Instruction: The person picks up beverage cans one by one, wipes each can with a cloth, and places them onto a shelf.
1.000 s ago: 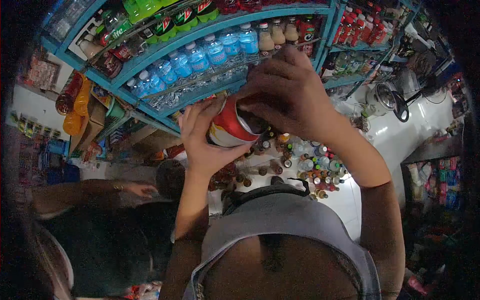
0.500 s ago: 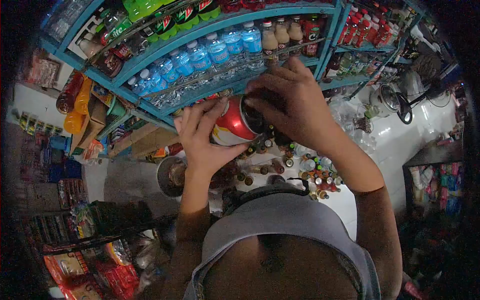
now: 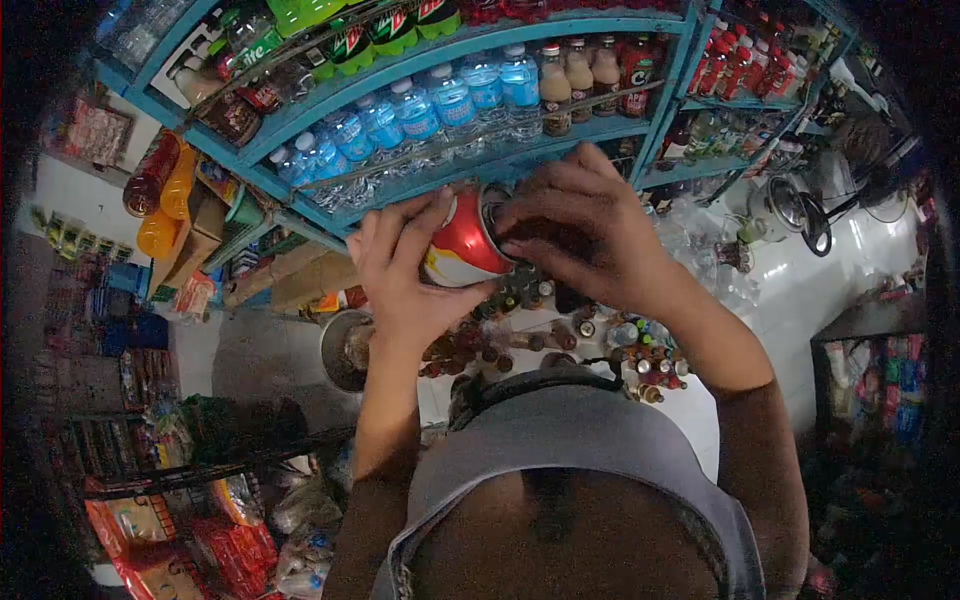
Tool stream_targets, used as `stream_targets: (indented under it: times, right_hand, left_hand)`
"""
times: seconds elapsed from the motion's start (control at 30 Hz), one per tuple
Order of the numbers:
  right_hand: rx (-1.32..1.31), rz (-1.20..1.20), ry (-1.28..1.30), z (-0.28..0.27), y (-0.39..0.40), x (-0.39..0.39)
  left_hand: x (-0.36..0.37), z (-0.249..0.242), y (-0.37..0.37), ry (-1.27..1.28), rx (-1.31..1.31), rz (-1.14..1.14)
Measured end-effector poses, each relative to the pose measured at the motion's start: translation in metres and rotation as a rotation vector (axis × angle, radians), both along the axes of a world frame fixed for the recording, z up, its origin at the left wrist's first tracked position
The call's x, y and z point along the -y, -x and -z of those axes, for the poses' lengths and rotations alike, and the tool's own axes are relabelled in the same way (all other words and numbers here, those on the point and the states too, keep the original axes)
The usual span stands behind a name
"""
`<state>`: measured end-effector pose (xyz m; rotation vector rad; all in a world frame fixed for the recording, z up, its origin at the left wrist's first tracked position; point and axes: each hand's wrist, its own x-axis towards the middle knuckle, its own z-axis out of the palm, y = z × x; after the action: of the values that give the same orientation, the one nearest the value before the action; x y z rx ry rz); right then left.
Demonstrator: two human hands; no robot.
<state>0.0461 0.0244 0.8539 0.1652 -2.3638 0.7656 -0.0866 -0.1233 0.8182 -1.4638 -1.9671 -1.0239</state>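
A red and white can (image 3: 467, 240) with a yellow mark lies tilted in front of me, held up before the blue shelf. My left hand (image 3: 396, 270) is wrapped around its side, fingers over the top and thumb underneath. At the can's right end, the metal rim (image 3: 493, 205) is partly covered by my right hand (image 3: 592, 225). The fingers of that hand are curled in against this end, in dark shadow. Whether they pinch something small there is hidden.
The blue shelf (image 3: 560, 140) ahead carries water bottles (image 3: 420, 112), brown drink bottles (image 3: 578, 70) and green soda bottles (image 3: 350, 45). Several small bottles (image 3: 655, 365) stand on the floor below. A bucket (image 3: 345, 350) is at the left, red packets (image 3: 235, 535) at the lower left.
My right hand has shifted down a little along the can's end, its fingers curling closer. The left hand keeps its hold. The whole view has moved slightly.
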Motion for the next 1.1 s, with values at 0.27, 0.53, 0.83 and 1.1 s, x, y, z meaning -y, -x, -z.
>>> stream_targets:
  times: [0.27,0.53,0.83,1.1]
  right_hand:
    - [-0.247,0.295,-0.133,0.002,0.03,0.007]
    - [-0.09,0.379,-0.05,0.016,0.037,0.007]
    - [0.258,0.05,0.349,0.017,0.027,0.024]
    - [-0.146,-0.164,1.978,0.032,0.036,0.009]
  left_hand:
    - [0.006,0.0,0.007,-0.012,-0.022,0.036]
    - [0.006,0.004,0.007,-0.126,0.028,-0.125]
    - [0.022,0.008,0.014,0.025,-0.059,-0.243]
    - [0.046,0.017,0.011,-0.303,0.465,0.089]
